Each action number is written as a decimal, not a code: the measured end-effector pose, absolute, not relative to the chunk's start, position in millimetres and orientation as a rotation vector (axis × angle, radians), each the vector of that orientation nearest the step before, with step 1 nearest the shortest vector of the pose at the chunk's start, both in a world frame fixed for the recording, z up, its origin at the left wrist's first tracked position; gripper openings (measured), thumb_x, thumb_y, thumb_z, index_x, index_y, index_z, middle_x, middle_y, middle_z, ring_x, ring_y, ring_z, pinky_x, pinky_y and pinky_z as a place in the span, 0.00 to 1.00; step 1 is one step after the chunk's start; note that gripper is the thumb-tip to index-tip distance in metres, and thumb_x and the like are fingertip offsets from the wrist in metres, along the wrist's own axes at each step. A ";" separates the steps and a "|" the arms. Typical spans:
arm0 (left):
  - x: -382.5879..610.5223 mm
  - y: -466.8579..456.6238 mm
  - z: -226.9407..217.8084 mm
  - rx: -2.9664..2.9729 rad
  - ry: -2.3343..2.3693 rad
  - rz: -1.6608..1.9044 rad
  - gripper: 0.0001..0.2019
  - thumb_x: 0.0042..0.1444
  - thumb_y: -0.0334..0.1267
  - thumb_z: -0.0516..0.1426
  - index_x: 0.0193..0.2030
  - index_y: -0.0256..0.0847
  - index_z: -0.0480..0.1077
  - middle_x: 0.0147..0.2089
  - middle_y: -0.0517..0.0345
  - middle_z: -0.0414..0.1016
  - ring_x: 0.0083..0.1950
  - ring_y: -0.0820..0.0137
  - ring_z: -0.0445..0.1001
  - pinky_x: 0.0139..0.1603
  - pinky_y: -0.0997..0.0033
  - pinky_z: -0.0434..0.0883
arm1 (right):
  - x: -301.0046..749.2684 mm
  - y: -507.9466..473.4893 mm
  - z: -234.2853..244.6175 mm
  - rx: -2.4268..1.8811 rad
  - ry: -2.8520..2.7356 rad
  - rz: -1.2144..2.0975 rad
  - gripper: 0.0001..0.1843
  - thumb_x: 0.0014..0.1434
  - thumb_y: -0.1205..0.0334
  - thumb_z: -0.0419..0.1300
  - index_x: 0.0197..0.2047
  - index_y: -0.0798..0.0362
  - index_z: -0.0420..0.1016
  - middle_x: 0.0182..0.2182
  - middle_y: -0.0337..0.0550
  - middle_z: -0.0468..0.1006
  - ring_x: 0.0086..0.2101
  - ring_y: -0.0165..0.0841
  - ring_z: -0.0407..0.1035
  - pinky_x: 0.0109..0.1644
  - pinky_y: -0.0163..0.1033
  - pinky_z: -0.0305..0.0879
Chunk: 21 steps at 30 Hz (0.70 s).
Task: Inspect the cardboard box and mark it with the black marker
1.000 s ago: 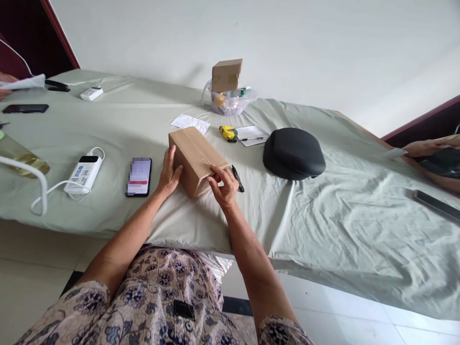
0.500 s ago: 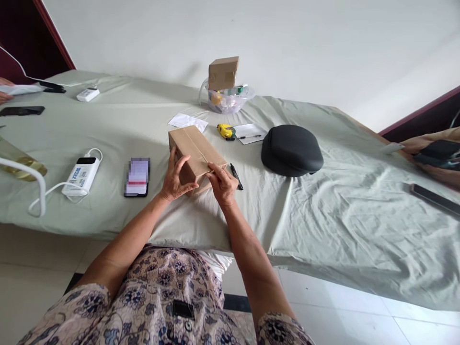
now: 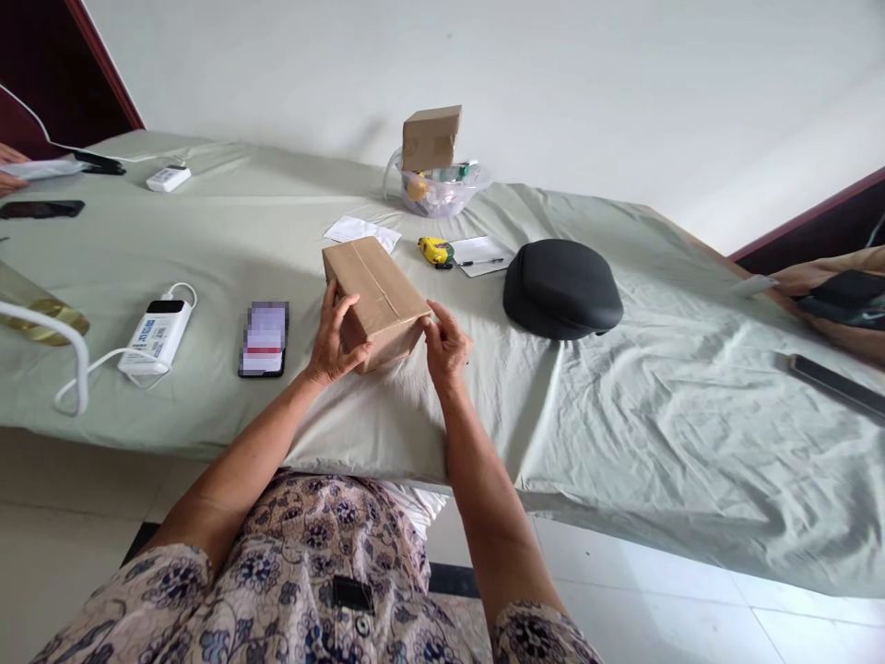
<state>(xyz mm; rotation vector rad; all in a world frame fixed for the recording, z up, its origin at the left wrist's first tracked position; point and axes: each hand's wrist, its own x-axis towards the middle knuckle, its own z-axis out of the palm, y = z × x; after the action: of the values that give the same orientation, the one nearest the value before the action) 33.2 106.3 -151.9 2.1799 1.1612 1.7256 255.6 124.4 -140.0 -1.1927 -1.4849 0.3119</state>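
Observation:
A brown cardboard box (image 3: 377,281) sits on the cloth in front of me, a taped seam running along its top. My left hand (image 3: 335,341) grips its left side, thumb at the near lower corner and fingers against the side and top edge. At the right near corner, my right hand (image 3: 446,343) has thumb and index finger pinched on the box's top edge. Whether a bit of tape is between those fingertips, I cannot tell. Almost all of a black marker is hidden behind my right hand.
Beyond the box lie white paper (image 3: 360,232), a yellow tape measure (image 3: 435,250) and a pad with a pen (image 3: 482,255). A plastic basket (image 3: 442,198) carries a smaller box (image 3: 431,138). A black case (image 3: 563,288) is right; a phone (image 3: 265,339) and white power bank (image 3: 158,337) are left. Another person's hand (image 3: 9,168) shows far left.
My right hand has slid from the top seam at the near end to the right near corner, covering the marker. The box has turned slightly; my left hand stays on its side.

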 end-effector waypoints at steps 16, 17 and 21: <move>24.3 109.7 -155.1 1.849 1.144 1.713 0.39 0.64 0.68 0.49 0.74 0.50 0.52 0.79 0.46 0.49 0.80 0.51 0.50 0.78 0.47 0.56 | 257.9 136.6 -154.3 -1.167 -1.838 0.632 0.30 0.59 0.31 0.61 0.43 0.52 0.80 0.27 0.39 0.78 0.28 0.31 0.70 0.36 0.37 0.64; 23.9 110.2 -154.8 1.838 1.141 1.717 0.39 0.64 0.69 0.49 0.74 0.50 0.52 0.79 0.46 0.50 0.79 0.51 0.51 0.78 0.48 0.55 | 257.9 137.4 -156.2 -1.173 -1.868 0.621 0.27 0.59 0.34 0.63 0.43 0.52 0.80 0.28 0.40 0.79 0.29 0.31 0.71 0.36 0.37 0.65; 24.1 109.8 -152.3 1.802 1.099 1.741 0.39 0.63 0.69 0.50 0.73 0.49 0.54 0.78 0.45 0.53 0.78 0.49 0.55 0.77 0.48 0.57 | 256.2 138.5 -162.2 -1.238 -2.009 0.596 0.18 0.58 0.50 0.71 0.46 0.51 0.78 0.31 0.40 0.82 0.31 0.33 0.75 0.39 0.37 0.67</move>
<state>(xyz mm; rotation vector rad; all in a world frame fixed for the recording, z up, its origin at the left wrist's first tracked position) 24.1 109.8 -152.3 1.8015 1.0994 1.7407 256.2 138.5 -162.2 -1.2383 -2.0086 0.5964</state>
